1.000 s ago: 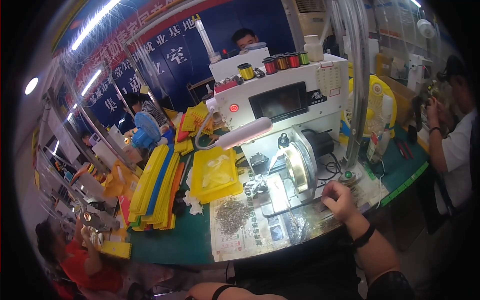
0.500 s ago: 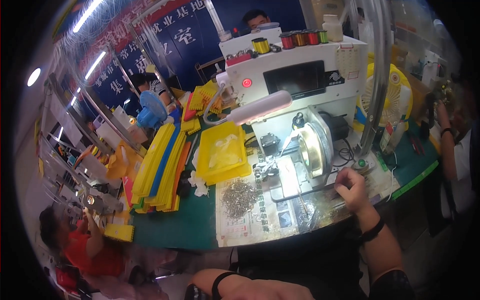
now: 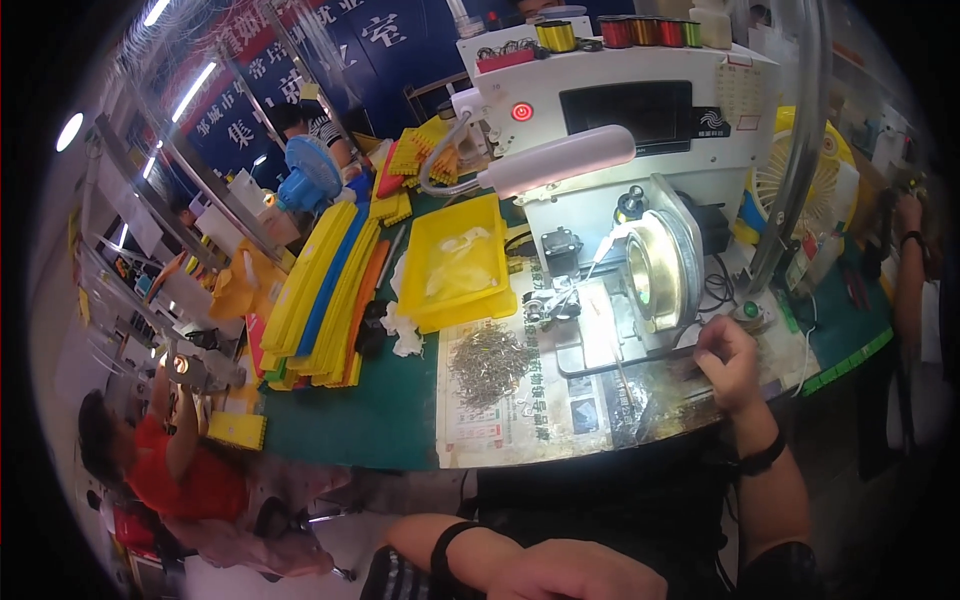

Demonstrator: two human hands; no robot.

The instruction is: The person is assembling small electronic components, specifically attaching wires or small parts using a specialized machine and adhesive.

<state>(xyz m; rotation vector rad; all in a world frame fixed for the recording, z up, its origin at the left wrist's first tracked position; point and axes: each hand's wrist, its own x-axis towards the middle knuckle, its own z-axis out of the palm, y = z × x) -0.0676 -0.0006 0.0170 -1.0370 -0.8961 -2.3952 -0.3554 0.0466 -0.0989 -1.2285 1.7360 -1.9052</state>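
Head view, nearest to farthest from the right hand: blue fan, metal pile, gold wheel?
1. Gold wheel: just up-left of the right hand.
2. Metal pile: farther left, on the paper.
3. Blue fan: far upper left.

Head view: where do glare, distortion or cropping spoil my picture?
In the head view, glare washes out the bright plate beside the wheel; the green table bows along its front; corners fall black; the lower edge crops the left hand.
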